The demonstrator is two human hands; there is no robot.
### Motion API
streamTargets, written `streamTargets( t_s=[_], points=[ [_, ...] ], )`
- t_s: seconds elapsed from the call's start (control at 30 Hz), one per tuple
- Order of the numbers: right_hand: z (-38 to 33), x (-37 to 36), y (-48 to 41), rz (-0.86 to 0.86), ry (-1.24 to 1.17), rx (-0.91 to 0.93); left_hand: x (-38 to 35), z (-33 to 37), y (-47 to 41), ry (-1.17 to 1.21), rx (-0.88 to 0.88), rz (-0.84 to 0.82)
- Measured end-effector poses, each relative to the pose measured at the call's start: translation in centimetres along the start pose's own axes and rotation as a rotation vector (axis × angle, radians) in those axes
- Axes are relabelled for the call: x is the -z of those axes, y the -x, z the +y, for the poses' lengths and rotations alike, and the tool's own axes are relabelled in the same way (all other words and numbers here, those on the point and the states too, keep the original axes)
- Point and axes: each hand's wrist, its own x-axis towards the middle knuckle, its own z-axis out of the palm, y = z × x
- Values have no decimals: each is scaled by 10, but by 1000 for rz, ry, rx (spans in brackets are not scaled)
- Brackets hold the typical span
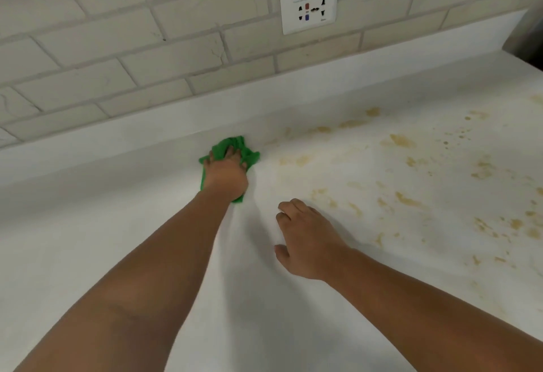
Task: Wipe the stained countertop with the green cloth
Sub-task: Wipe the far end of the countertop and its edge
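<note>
The left hand (224, 176) grips the crumpled, bright green cloth (236, 144).

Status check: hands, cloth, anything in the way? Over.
Left hand grips green cloth by the backsplash. Right hand rests empty on countertop. Yellow stains unwiped to the right. Nothing in the way.

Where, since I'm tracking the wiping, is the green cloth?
Head view, centre-left: the green cloth is under the left hand, near the backsplash, left of the yellow stains.
</note>
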Motion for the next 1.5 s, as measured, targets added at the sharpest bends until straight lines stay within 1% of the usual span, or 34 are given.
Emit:
streamTargets(
  t_s=[0.07, 0.13, 0.2, 0.27, 0.3, 0.4, 0.47, 0.53, 0.57, 0.6, 0.67, 0.7, 0.77, 0.8, 0.83, 0.87, 0.9, 0.93, 0.97, 1.0, 1.03, 1.1, 1.13, 1.17, 1.2, 1.27, 1.3, 1.4, 1.5],
  points=[
    [-2, 1, -1, -5, 8, -4, -9, 24, 11, -9, -143, 30],
    [-2, 1, 0, 1, 6, -5, -18, 33, 38, 55, -306, 34],
    [-4, 2, 1, 6, -2, -7, -22, 22, 65, 166, -419, 30],
    [-3, 1, 1, 4, 6, -2, -25, -5, 76, 227, -460, 52],
    [-3, 1, 1, 1, 8, 0, -24, -18, 73, 241, -434, 66],
    [-1, 0, 2, 8, 11, 4, -17, -36, 40, 207, -254, 95],
    [-1, -1, 3, 6, 11, 3, -12, -24, 11, 103, -118, 76],
    [-1, -5, 5, 17, 7, -12, -10, 2, -9, -2, -20, 7],
    [-1, -7, 5, 22, 2, -17, -10, 17, -12, -32, -18, -20],
    [-1, -7, 5, 28, 3, -20, -10, 31, -11, -60, -55, -24],
    [-2, -8, 5, 25, 2, -22, -17, 52, 3, -101, -187, 7],
    [-2, -9, 5, 27, -7, -20, -21, 57, 13, -81, -260, 9],
    [1, -9, 6, 58, -55, -11, -22, 53, 27, 91, -367, -53],
    [3, -7, 6, 91, -90, -17, -18, 45, 31, 259, -376, -112],
    [5, -5, 4, 148, -130, -23, -11, 34, 33, 459, -340, -170],
    [8, -2, 1, 223, -172, -28, -3, 21, 35, 632, -287, -189],
    [8, 0, -6, 304, -202, -28, 3, 7, 37, 731, -241, -131],
    [9, 3, -14, 362, -217, -25, 7, -5, 39, 718, -214, -17],
    [7, 6, -24, 378, -214, -13, 7, -19, 42, 649, -201, 100],
    [4, 8, -36, 340, -206, -5, 5, -34, 44, 556, -193, 186],
    [1, 10, -48, 271, -199, -11, 2, -48, 45, 456, -189, 229],
    [-4, 11, -72, 105, -119, -47, -5, -77, 44, 291, -154, 215],
    [-4, 12, -80, 87, -43, -56, -7, -90, 43, 255, -133, 190],
    [-6, 14, -88, 111, 26, -61, -10, -102, 41, 246, -114, 170],
    [-7, 16, -95, 188, 62, -65, -13, -111, 41, 246, -109, 164],
    [-10, 18, -104, 325, 76, -51, -21, -117, 44, 241, -135, 200],
    [-14, 17, -111, 330, 94, -29, -25, -117, 46, 247, -142, 238],
    [-22, 14, -134, 166, 159, 16, -29, -115, 49, 297, -124, 340],
    [-23, 16, -157, -43, 158, -7, -30, -118, 45, 328, -114, 366]
  ],
)
